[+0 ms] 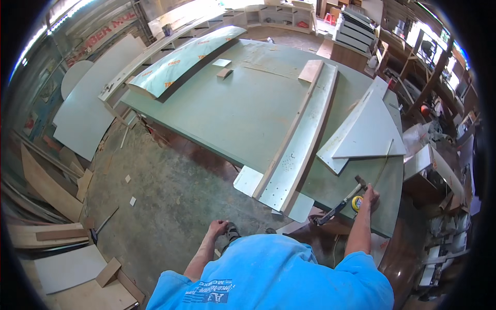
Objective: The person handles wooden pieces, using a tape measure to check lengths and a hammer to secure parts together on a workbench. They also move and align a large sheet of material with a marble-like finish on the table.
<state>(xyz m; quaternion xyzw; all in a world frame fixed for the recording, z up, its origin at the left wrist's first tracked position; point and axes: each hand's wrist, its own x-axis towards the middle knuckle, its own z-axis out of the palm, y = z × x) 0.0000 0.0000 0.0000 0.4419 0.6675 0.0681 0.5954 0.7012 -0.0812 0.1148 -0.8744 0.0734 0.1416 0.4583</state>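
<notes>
My right hand (371, 194) has curled fingers on the green-topped workbench (258, 103), right beside a hammer (360, 181), a yellow tape measure (356, 203) and a black-handled tool (330, 213); what it grips is unclear. A thin strip (384, 160) runs from near that hand toward a white triangular panel (372, 129). My left hand (218, 227) hangs low over the floor with fingers curled, contents hidden. A long white channel piece (289, 155) with wooden edges lies across the bench, its near end overhanging.
A curved laminated piece (186, 62) lies on the bench's far left. Large white boards (90, 121) lean at left, with offcuts and boards (67, 268) below them. Shelving units (279, 18) and stacked drawers (351, 33) stand behind; cluttered materials (436, 175) line the right.
</notes>
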